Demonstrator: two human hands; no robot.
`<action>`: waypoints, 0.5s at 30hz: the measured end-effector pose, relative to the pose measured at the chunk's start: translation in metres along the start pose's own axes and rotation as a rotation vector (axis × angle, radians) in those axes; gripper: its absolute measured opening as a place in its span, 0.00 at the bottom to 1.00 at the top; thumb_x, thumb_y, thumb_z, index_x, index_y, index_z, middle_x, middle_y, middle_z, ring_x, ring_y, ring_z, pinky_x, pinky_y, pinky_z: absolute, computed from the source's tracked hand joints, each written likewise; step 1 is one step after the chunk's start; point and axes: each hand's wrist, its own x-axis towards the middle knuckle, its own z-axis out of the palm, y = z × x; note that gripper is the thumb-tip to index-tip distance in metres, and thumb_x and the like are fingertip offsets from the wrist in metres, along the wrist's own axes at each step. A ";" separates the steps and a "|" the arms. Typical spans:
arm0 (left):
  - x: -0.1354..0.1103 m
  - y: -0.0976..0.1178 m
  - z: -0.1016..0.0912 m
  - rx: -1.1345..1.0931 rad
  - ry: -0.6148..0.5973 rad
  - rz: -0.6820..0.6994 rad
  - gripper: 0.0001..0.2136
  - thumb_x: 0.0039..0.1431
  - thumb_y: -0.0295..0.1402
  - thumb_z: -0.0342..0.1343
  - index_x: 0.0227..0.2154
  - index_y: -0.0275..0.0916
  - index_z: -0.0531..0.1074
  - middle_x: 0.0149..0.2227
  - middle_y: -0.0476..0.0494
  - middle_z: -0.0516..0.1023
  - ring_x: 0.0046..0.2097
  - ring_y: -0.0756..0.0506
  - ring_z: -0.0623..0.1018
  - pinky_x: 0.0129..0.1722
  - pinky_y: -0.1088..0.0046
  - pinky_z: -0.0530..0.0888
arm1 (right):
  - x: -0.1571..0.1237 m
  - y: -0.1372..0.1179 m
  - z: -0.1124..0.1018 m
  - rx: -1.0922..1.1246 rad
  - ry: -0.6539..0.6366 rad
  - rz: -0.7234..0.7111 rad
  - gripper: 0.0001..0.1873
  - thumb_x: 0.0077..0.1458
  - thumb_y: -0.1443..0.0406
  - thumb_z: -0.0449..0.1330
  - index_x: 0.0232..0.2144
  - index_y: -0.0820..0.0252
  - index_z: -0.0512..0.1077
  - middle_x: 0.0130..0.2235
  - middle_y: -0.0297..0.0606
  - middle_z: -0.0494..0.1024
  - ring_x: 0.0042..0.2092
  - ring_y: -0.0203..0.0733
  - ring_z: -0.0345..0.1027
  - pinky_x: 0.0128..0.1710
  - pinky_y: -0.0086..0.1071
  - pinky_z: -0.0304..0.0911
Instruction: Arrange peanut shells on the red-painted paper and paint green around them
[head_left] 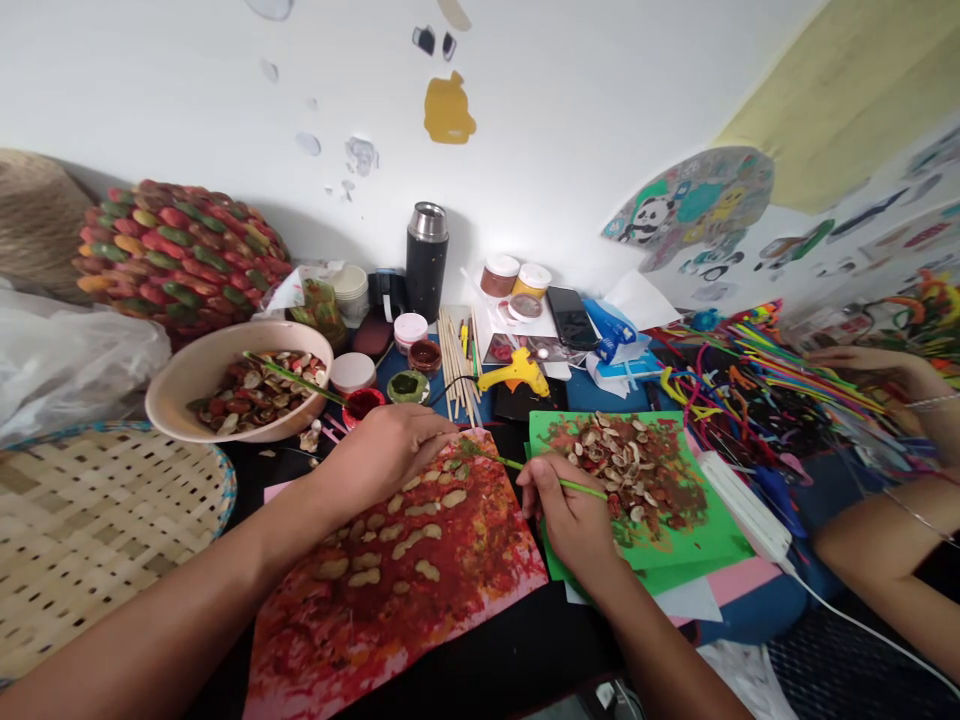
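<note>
While the head view looked down over the crowded table, the right hand had its fingers closed around a green-handled paintbrush, its bristles pointing toward the far edge of a red-smeared sheet. The left hand was bent over that same edge, fingers drawn together close to the brush tip; whether they pinched anything I could not tell. Peanut shells lay in loose rows across the sheet, a few near the bristles coloured green.

The likeliest mishap, in my judgement, was a smear: with fingers and bristles so near each other, a small slip could have put green on the left fingertips or on a bare shell. The left forearm also passed above the sheet's left side, so lowering it might have dragged paint or shifted shells. Near the left wrist stood an open pot of red paint, where a second brush slanted across the bowl; a careless elbow or sleeve-height sweep there could have tipped the pot.
</note>
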 end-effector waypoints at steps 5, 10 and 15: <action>0.000 0.001 -0.001 -0.001 0.006 0.006 0.15 0.78 0.36 0.52 0.42 0.41 0.85 0.39 0.43 0.88 0.39 0.44 0.85 0.42 0.72 0.77 | 0.000 0.001 -0.001 0.015 0.018 0.025 0.29 0.78 0.45 0.53 0.30 0.56 0.75 0.21 0.30 0.72 0.22 0.38 0.69 0.24 0.31 0.62; 0.000 0.001 -0.001 -0.008 0.001 -0.014 0.15 0.78 0.36 0.53 0.41 0.41 0.85 0.39 0.43 0.88 0.38 0.44 0.85 0.41 0.71 0.77 | 0.000 0.003 0.000 0.031 0.030 0.040 0.29 0.78 0.45 0.53 0.32 0.56 0.77 0.22 0.32 0.73 0.23 0.39 0.71 0.25 0.31 0.63; 0.003 0.004 -0.003 -0.010 0.000 -0.009 0.16 0.78 0.36 0.52 0.40 0.42 0.85 0.38 0.42 0.88 0.38 0.44 0.85 0.40 0.71 0.78 | 0.000 0.002 0.001 0.020 0.013 0.035 0.30 0.77 0.44 0.53 0.30 0.55 0.75 0.20 0.31 0.72 0.22 0.39 0.69 0.25 0.32 0.63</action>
